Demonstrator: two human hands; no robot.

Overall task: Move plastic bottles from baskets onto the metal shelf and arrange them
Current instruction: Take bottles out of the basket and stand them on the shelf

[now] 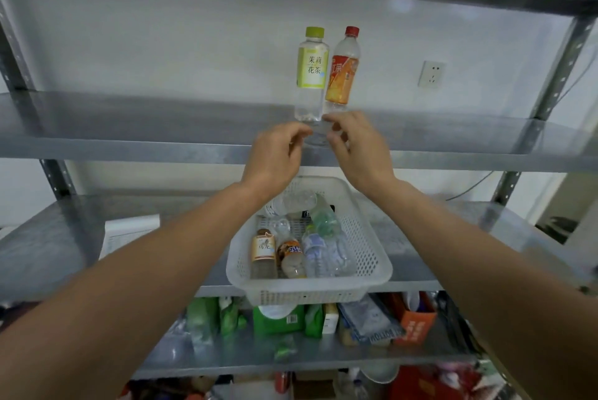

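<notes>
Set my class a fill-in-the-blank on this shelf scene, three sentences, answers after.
1. The orange-labelled plastic bottle has a ____ cap.
2. The left hand and right hand grip the base of the clear green-capped plastic bottle, which stands ____ on the grey metal shelf.
3. The white perforated plastic basket sits one shelf ____ that one.
Missing words: red; upright; below.

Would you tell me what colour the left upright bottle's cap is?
The bottle has a yellow-green cap; the head view shows it best.
</notes>
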